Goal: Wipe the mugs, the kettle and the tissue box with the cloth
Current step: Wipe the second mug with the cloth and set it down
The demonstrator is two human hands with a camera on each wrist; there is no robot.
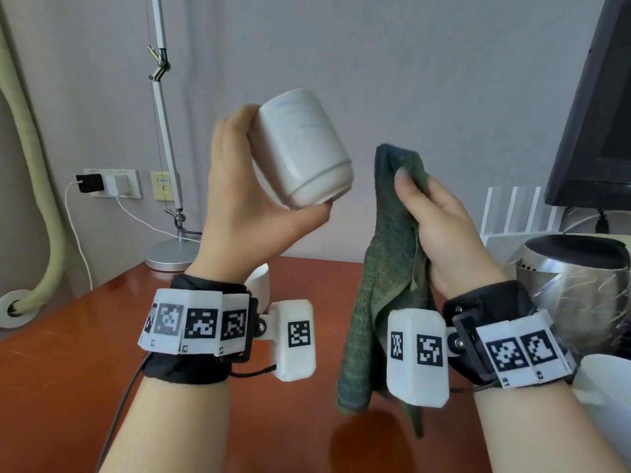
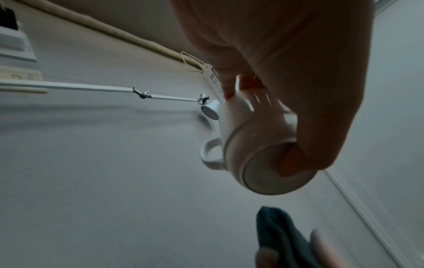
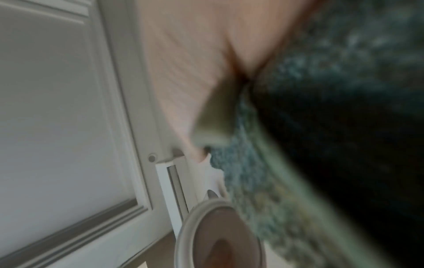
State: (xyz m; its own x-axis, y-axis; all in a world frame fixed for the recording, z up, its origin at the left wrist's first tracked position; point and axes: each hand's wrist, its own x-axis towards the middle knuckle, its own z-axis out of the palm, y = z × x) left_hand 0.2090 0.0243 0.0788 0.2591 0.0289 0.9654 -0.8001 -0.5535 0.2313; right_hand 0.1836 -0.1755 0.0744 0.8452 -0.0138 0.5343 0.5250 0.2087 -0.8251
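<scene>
A: Status of the hands?

B: The left hand (image 1: 252, 199) holds the mug (image 1: 304, 148) in the air at 11 o'clock from the cloth, tilted, base toward the camera; fingers curl round its far side and the thumb presses the base rim. The right hand (image 1: 440, 230) pinches the green cloth (image 1: 382, 285), thumb on top, and the cloth hangs loose, near the mug but apart from it.

A: Failure modes?

B: Judged from the grip: the mug is glazed and held at its two ends only, so wiping pressure could push it out of the fingers. The hanging cloth tail could brush the kettle (image 1: 580, 288) at 3 o'clock.

A: View differences?

B: The left wrist view alone shows the mug handle (image 2: 210, 156). Only the head view shows the kettle and a second mug (image 1: 259, 278) behind the left wrist. The tissue box cannot be identified with confidence.
</scene>
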